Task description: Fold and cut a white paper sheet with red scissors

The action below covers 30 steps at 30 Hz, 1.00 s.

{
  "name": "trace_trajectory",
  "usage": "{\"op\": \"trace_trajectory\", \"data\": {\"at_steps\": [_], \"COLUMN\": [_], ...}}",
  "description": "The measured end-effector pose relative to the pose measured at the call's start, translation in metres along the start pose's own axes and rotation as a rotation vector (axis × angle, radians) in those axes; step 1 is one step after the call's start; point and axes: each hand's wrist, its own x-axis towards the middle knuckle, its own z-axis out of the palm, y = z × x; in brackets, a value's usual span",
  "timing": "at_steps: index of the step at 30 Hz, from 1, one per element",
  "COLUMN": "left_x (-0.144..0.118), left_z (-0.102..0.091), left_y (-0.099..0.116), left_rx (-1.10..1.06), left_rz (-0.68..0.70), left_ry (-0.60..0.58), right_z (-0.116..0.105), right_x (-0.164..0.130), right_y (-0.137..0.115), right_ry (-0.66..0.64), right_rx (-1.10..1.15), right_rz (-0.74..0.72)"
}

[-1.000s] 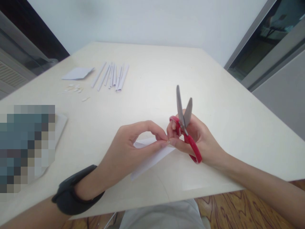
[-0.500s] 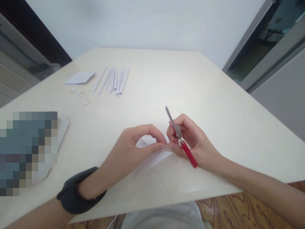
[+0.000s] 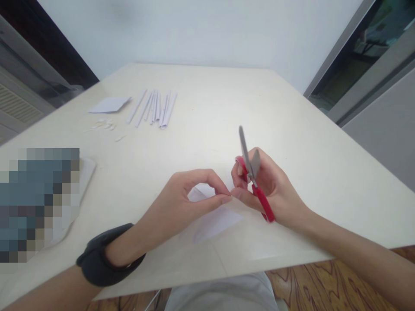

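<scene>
My left hand, with a dark band on its wrist, has thumb and forefinger pinched together; anything between the tips is too small to make out. White paper shows beneath this hand, partly hidden by it. My right hand holds a pair of scissors with red handles. The scissors' blades are spread and point up and away from me. My right thumb tip is close to the left fingertips; whether they touch I cannot tell.
Several rolled white paper tubes lie at the table's back left, beside a folded white paper. Small whitish scraps lie in front of that. A blurred-out object rests at the left edge. A wall stands behind the table.
My right hand has shifted slightly up and right, and the scissors have turned more upright, with both blades now seen apart. The left hand has barely moved; more of the paper shows below it.
</scene>
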Motion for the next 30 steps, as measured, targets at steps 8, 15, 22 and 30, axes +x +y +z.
{"op": "trace_trajectory", "data": {"at_steps": [8,15,22,30], "left_x": [-0.0032,-0.0032,-0.0024,-0.0026], "left_z": [0.002,0.0016,0.0015,0.001], "left_y": [0.0007,0.0012,0.0033,0.003], "left_rx": [0.143,0.129,0.121,0.171], "left_rz": [0.085,0.047,0.027,0.035], "left_ry": [0.173,0.172,0.203,0.183], "right_z": [0.0005,0.0007,0.0017,0.0029], "right_x": [0.0007,-0.0022,-0.0026,-0.0033], "right_y": [-0.0011,0.0015,0.0012,0.0011], "right_ry": [-0.015,0.021,0.043,0.051], "right_rx": [-0.007,-0.117,-0.125,-0.13], "right_rz": [0.027,-0.01,-0.012,0.001]}}
